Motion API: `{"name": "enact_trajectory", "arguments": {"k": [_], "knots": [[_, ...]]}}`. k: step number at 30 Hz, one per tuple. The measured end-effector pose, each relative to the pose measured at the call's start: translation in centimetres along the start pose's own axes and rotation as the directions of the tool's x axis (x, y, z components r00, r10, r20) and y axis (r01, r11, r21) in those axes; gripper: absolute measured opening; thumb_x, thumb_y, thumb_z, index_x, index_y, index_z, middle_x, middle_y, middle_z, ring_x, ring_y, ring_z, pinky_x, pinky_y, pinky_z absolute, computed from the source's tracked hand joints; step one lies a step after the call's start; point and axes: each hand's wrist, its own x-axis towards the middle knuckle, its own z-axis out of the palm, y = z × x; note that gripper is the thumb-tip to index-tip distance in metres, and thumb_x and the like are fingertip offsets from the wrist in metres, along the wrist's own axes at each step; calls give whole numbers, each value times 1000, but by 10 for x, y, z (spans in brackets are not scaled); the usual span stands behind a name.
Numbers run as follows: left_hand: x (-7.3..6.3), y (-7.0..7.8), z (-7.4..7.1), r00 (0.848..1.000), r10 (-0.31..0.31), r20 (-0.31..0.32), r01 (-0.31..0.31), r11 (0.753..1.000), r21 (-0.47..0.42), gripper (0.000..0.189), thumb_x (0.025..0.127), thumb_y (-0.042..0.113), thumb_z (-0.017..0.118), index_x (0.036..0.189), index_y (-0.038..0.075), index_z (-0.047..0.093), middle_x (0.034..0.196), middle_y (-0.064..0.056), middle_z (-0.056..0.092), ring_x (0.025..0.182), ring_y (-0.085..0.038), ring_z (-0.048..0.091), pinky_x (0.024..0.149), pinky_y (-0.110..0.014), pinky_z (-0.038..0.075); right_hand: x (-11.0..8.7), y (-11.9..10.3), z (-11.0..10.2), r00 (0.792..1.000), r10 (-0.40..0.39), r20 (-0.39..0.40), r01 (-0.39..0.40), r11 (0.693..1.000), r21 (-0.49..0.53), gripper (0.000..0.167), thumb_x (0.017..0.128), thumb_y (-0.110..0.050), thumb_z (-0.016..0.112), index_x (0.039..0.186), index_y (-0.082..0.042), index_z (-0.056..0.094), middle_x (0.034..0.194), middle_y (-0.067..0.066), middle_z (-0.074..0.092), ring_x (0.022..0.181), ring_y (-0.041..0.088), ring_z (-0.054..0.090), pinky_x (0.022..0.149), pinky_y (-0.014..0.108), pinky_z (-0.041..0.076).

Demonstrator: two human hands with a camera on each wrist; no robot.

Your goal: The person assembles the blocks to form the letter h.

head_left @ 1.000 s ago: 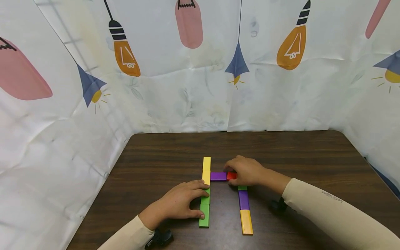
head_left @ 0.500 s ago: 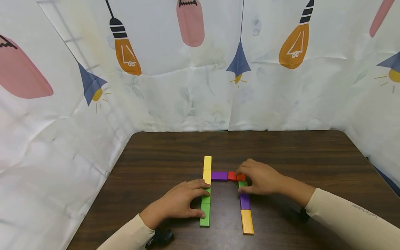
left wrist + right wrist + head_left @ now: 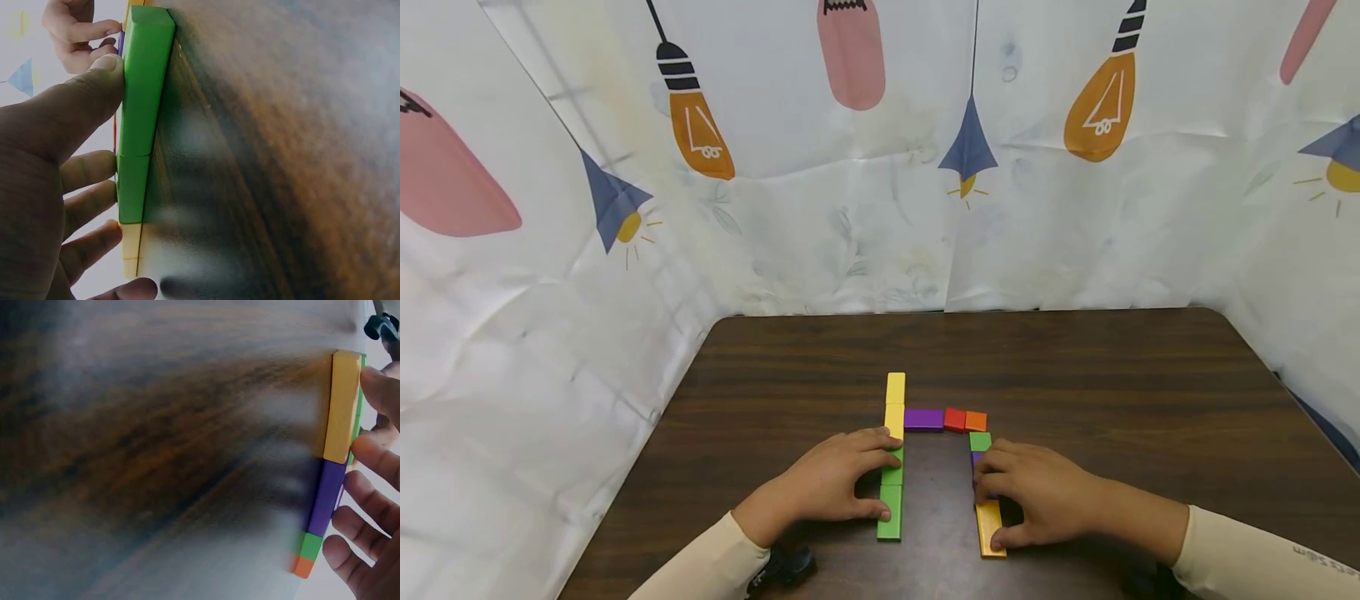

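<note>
In the head view, my left hand (image 3: pixel 827 479) rests its fingertips on the left column, over two green blocks; its thumb touches the nearer green block (image 3: pixel 890 515). Beyond the fingers the column continues in yellow blocks (image 3: pixel 896 388). My right hand (image 3: pixel 1048 493) lies along the right column, its thumb on the amber block (image 3: pixel 988 529) and its fingers over a purple block (image 3: pixel 326 494), partly hidden from the head. A small green block (image 3: pixel 981 442) ends that column. Between the columns runs a crosspiece of purple block (image 3: pixel 923 420), red block (image 3: pixel 955 419) and orange block (image 3: pixel 976 422).
The blocks lie flat on a dark wood-grain table (image 3: pixel 805 367). A white printed curtain (image 3: pixel 865 233) stands behind the table's far edge and along its sides. A dark wrist device (image 3: pixel 786 569) shows under the left wrist.
My right hand has left the red and orange blocks at the crosspiece's right end and moved nearer along the right column, onto the purple and amber blocks. The left hand stays put.
</note>
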Motion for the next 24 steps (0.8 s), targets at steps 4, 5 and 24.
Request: {"name": "enact_trajectory", "arguments": {"k": [4, 5, 24], "knots": [[-1, 0, 1, 1000, 0, 1, 0, 1000, 0, 61, 88, 63, 71, 137, 26, 65, 157, 9, 43, 148, -16, 34, 111, -50, 40, -1, -1, 3, 1000, 16, -2, -16, 1000, 5, 35, 90, -62, 70, 106, -31, 70, 121, -12, 58, 109, 7, 53, 86, 36, 55], [-1, -1, 1, 1000, 2, -1, -2, 1000, 1, 61, 88, 63, 71, 137, 26, 65, 157, 9, 43, 148, -16, 35, 111, -50, 40, -1, -1, 3, 1000, 20, -2, -20, 1000, 8, 34, 90, -62, 70, 106, -31, 70, 121, -12, 58, 109, 7, 52, 86, 36, 55], [0, -3, 3, 1000, 20, -18, -20, 1000, 19, 61, 88, 64, 70, 136, 26, 65, 157, 9, 44, 148, -17, 35, 111, -47, 41, 1, 2, 4, 998, 60, 8, -60, 998, 7, 34, 91, -61, 70, 106, -31, 71, 122, -11, 58, 112, 9, 53, 88, 36, 55]]}}
